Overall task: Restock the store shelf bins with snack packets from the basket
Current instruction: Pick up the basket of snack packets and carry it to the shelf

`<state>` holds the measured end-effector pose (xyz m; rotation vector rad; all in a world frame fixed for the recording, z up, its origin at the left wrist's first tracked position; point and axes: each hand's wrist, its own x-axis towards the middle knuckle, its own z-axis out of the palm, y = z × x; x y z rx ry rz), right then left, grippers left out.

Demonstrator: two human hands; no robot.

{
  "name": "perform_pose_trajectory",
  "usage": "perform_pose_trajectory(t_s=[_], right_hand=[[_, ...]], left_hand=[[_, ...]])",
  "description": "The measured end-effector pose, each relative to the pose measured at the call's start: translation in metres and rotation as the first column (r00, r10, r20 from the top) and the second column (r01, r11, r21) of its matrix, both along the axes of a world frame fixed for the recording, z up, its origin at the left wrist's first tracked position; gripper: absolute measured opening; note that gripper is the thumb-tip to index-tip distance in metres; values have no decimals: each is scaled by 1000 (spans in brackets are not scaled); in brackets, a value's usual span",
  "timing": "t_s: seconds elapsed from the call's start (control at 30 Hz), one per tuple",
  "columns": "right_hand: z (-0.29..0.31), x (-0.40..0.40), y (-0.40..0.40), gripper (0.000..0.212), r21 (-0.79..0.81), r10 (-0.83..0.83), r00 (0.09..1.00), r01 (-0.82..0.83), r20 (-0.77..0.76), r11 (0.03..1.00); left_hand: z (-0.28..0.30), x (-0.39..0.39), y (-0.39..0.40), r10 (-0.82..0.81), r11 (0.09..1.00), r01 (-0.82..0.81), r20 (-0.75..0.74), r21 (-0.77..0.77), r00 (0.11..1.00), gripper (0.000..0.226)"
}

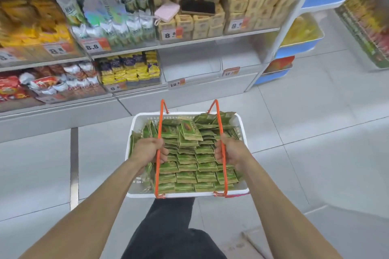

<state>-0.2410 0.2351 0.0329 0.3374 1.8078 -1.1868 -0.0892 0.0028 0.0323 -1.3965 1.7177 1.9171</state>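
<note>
Left hand (150, 149): clenched round left orange wire handle (158, 153) of white plastic lattice basket (240, 124), centre frame. Right hand (228, 151): same, gripping right orange wire handle (223, 153). Basket held w/ both hands above grey tiled floor (305, 132), long axis running bottom-to-top of frame, i.e. pointing at the shelving.

Contents: green foil snack packets (189, 166), stacked in rows, approx. full; none taken out by the look of it.

Target (judged): two clear plastic shelf bins (189, 69), bottom shelf, centre-right of frame, directly above basket in picture; appear bare, price tags (176, 83) on fronts. Bins lie straight ahead of both hands, slightly toward right hand, so right hand prob. nearer for reach.

Neighbours: yellow/purple packets (130, 69) in bin to the left; tan packs (248, 4) on shelf above, w/ pink pouch (166, 12) and black phone-like slab (197, 7) lying on top.

Note: both hands occupied; basket likely needs setting down or one hand freeing first.
</note>
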Motion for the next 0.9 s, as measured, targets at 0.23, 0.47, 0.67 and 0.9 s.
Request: perform_pose_trajectory(t_s=[0.23,0.47,0.67,0.9], right_hand=[[-4,-136,-18,45,108,110,993,-105,-38,989],[-9,-229,-8,41,154,96,995,-95,5,984],[-43,-284,8,36,192,66,996,-76,59,978],[-143,-331,30,37,242,69,993,-90,92,966]], left_hand=[[-29,-130,-3,21,999,-23,40,44,999,16],[-42,-212,13,57,990,-65,61,127,996,13],[-73,-258,39,154,974,-171,120,151,981,8],[-159,-314,93,432,882,-465,259,79,864,16]])
